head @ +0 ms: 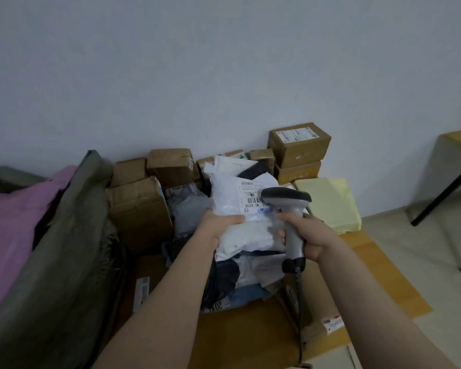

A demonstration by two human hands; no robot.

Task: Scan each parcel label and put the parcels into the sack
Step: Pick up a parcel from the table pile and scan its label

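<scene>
Head view: left hand (216, 226) grips a white parcel (250, 231) above the heap of boxes (139, 209), label (252, 200) facing up. Right hand (310, 235) is curled round the scanner (286, 198) handle (scanner head just beside the label; touching or not, I cannot tell). Sack (64, 235) stands left, beside the boxes.

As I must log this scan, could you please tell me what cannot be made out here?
Head view only:
label on the white parcel: print too small and blurred; the scanner head covers its right end.
sack: cut off by the left edge.
scanner cable: leaves at the bottom edge.
</scene>
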